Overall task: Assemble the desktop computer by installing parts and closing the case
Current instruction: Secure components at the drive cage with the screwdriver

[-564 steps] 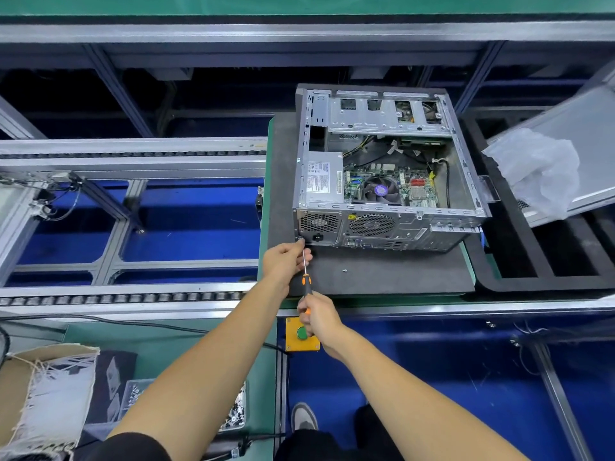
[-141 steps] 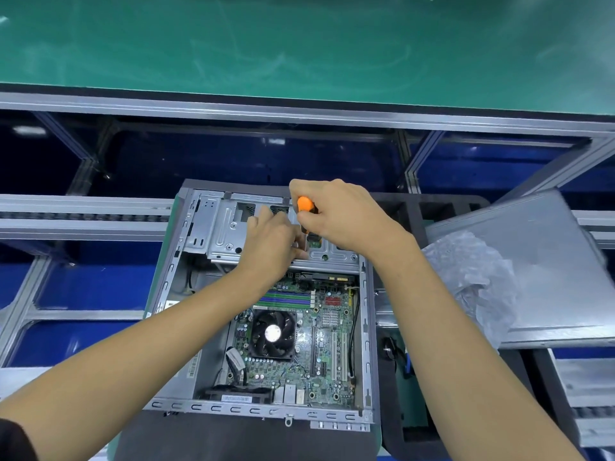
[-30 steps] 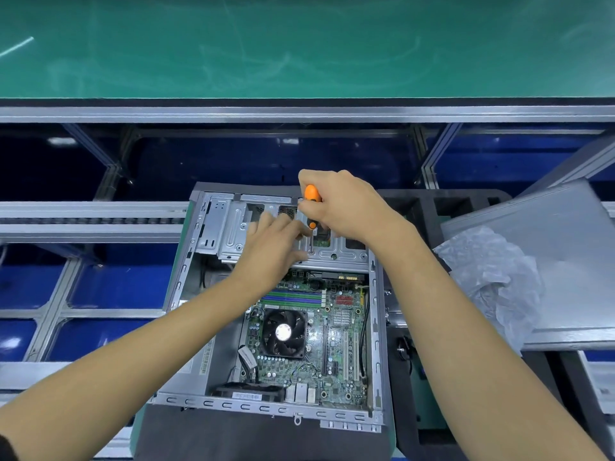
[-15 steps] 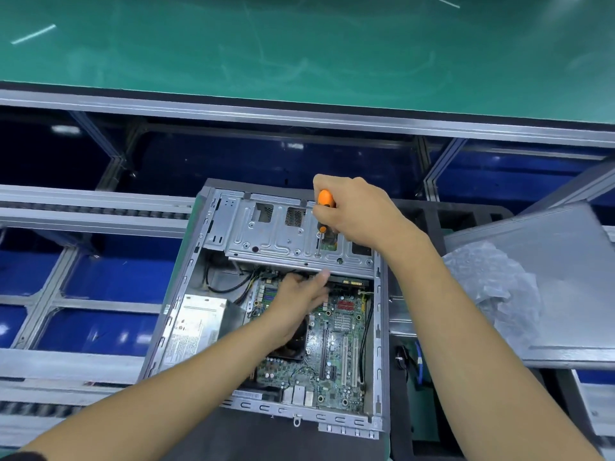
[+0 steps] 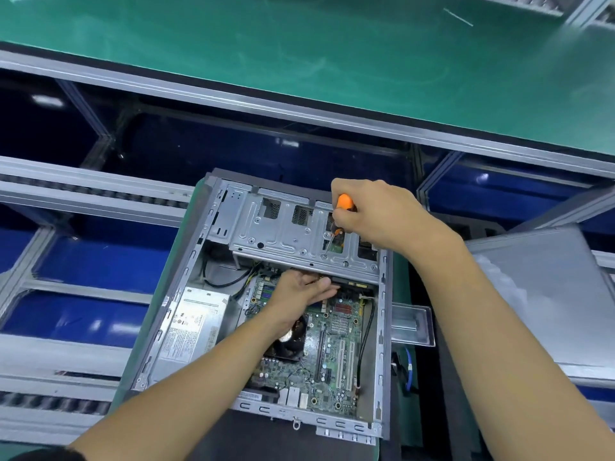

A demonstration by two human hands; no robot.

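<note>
Green conveyor bench, open computer case holding motherboard, power supply

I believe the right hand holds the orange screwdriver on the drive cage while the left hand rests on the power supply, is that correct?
Not quite. In the head view the left hand is not on the power supply; it reaches under the front edge of the drive cage, above the motherboard. The right hand does hold the orange screwdriver on the cage.
</note>
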